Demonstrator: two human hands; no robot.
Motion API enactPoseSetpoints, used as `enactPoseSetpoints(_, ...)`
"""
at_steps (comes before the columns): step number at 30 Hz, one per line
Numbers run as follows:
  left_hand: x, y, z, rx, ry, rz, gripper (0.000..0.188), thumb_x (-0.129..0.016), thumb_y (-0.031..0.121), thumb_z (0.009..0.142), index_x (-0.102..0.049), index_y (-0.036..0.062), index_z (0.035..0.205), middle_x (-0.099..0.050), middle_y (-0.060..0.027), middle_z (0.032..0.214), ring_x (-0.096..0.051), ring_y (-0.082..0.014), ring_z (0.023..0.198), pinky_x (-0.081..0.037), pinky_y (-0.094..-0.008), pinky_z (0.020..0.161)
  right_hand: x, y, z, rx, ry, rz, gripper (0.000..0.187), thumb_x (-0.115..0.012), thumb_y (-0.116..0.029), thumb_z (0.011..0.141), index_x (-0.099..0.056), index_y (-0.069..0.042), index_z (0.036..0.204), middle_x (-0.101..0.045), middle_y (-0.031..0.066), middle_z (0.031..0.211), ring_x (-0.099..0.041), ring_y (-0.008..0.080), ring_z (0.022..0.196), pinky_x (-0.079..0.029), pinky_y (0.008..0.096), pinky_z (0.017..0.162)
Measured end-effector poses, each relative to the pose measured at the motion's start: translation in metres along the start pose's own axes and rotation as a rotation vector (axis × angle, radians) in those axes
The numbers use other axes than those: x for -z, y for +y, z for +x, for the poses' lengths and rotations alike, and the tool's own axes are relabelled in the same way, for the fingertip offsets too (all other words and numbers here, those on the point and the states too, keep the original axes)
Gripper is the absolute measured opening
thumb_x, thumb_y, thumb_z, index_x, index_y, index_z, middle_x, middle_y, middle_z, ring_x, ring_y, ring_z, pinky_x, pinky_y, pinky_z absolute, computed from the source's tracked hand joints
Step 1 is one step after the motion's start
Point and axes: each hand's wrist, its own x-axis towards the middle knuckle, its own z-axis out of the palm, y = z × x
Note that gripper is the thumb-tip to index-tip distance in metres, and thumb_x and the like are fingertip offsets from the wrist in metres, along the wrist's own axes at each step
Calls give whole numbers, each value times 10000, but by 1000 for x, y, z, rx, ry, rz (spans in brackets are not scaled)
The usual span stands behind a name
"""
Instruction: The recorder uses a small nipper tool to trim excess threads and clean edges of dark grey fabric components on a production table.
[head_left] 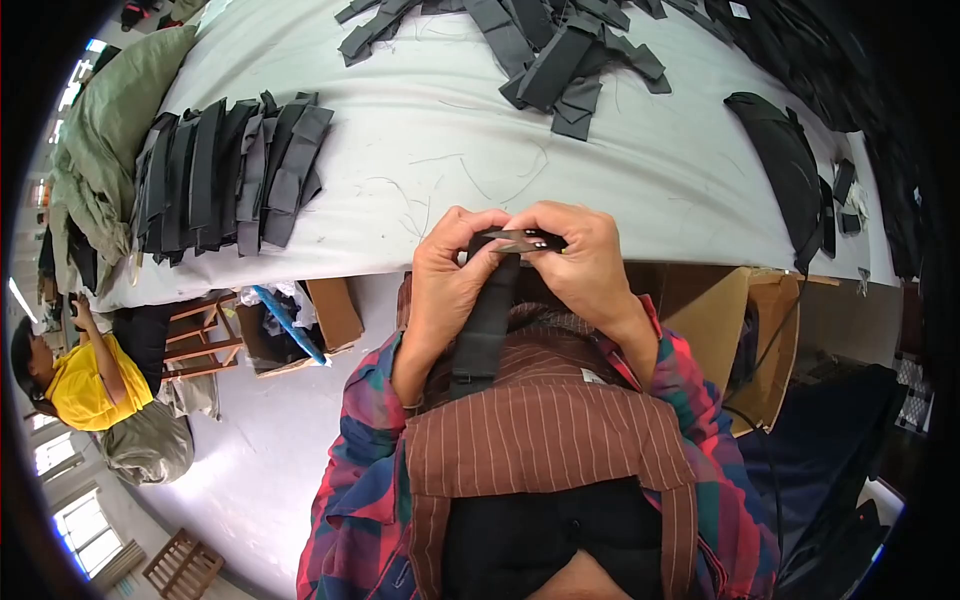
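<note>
At the table's front edge, both my hands are closed and close together in front of my chest. My left hand (452, 262) pinches the top of a black fabric strip (484, 325), which hangs down over my brown striped apron. My right hand (582, 252) is closed round a small dark tool with shiny metal parts (520, 241), seemingly thread snips, held against the strip's upper end. The fingers partly hide the tool and the fold of fabric there.
A row of black fabric strips (235, 175) lies at the table's left, beside a green cloth (115, 140). More loose strips (560, 60) are heaped at the far side. Cardboard boxes (770, 340) stand under the table. A person in yellow (100, 385) sits at the far left.
</note>
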Motion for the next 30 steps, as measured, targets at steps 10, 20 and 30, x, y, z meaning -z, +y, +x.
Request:
enactPoseSetpoints(10,5,-19,0,106,89,-286,47,-635,40,896,-618,11,929,-610,1,895,-528,-29,789,-438,-179,701,12,7,5,299,185,-391,197,-739,-200,735,-692,-164,923,-619,-27,758,-549,176,668,-343,321,635)
enactPoseSetpoints(20,8,-21,0,91,96,-376,59,-657,38,880,-617,21,920,-604,-15,966,-531,-55,842,-439,-186,744,2,21,-2,460,214,-663,193,-761,-183,691,-689,-195,870,-515,-37,659,-461,179,616,-277,333,614)
enactPoseSetpoints(30,9,-21,-1,124,82,-378,58,-673,51,871,-627,38,904,-594,22,921,-516,-33,813,-423,-169,712,-1,23,-2,380,224,-567,128,-748,-182,713,-691,-176,827,-520,-33,630,-449,186,596,-272,335,615)
